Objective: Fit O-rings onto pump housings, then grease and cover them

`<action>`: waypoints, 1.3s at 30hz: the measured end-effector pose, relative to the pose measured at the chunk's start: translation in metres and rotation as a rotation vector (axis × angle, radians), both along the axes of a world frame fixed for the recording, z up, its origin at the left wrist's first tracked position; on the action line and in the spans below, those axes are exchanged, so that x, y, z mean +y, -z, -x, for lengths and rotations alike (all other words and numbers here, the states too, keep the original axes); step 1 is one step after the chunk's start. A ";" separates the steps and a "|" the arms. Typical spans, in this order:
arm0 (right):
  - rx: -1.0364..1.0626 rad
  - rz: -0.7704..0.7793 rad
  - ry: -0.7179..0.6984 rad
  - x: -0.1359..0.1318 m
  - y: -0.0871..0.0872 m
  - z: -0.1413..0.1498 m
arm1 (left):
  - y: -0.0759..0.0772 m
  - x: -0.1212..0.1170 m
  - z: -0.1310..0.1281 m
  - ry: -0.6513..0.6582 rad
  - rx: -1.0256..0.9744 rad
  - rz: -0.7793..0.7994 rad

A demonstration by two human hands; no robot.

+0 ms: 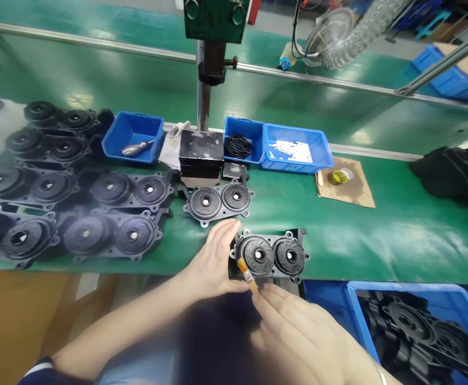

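Observation:
Near the front edge of the bench lies a black housing (274, 255) with two round recesses, each with a small white centre. My left hand (212, 262) grips its left end, fingers at the back and thumb at the front. In my right hand (298, 321) is a small paintbrush (250, 277) with a wooden handle and metal collar. Its yellowish bristles touch the rim of the left recess. Just behind stands a second black housing (221, 200), in front of the black block (201, 148) below the press (213, 59).
Several black housings (117, 235) stand in rows at left. Along the back are a blue bin (133, 120) with a metal-tipped tool, a bin of black rings (238, 145) and a bin of white pieces (298, 149). A cup of yellow substance (340, 176) rests on cardboard (358, 187). A blue crate (410, 287) holds more black parts.

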State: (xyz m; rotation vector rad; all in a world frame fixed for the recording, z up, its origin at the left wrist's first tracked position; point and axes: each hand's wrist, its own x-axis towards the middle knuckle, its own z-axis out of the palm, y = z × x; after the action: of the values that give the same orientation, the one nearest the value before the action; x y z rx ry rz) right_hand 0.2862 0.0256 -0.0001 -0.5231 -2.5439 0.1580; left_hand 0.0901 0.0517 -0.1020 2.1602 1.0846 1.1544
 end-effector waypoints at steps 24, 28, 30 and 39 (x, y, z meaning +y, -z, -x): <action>0.338 0.606 0.454 0.052 -0.035 0.008 | -0.002 0.005 0.004 0.077 -0.091 0.066; 0.508 0.883 0.552 0.078 -0.025 0.016 | -0.003 0.005 0.005 0.079 -0.101 0.080; 0.465 1.004 0.512 0.084 -0.021 0.016 | -0.003 0.004 0.004 0.077 -0.104 0.087; 0.239 0.982 0.425 0.084 -0.019 0.013 | -0.003 0.006 0.004 0.095 -0.136 0.134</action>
State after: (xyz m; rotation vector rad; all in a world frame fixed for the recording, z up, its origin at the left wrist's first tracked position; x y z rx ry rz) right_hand 0.2728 0.1098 0.0188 -1.2854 -1.9200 1.2432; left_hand 0.0857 0.0577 -0.0993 1.9784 0.9609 1.1346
